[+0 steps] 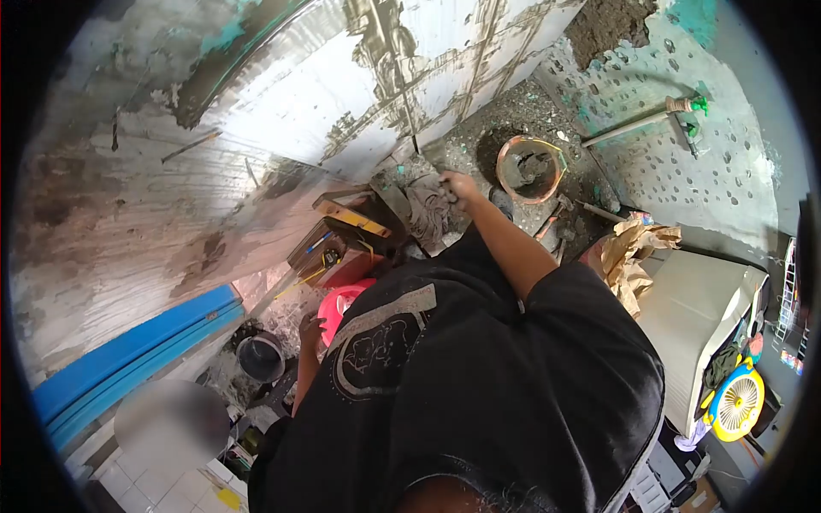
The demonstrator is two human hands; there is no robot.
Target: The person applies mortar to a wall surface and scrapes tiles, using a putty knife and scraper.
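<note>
- Just above the centre of the frame, a crumpled grey cloth lies beside your right hand, and the two look to be touching.
- Your right grip is curled, fingers bent inward; you cannot tell from this view whether it pinches the cloth.
- Left of centre, your left hand is at the outer edge of a bright pink basin, partly hidden by your shirt; whether that grip is pinching the rim or only resting there, you cannot tell.
- Between the cloth and the basin, you have a yellow bar and a tape measure.
- Right of your right hand stands a round orange-rimmed bucket with grey material inside.
- Farther out, you see crumpled brown paper at right, a green-handled tap at upper right, a dark bucket at lower left and a yellow-and-blue fan at lower right.
</note>
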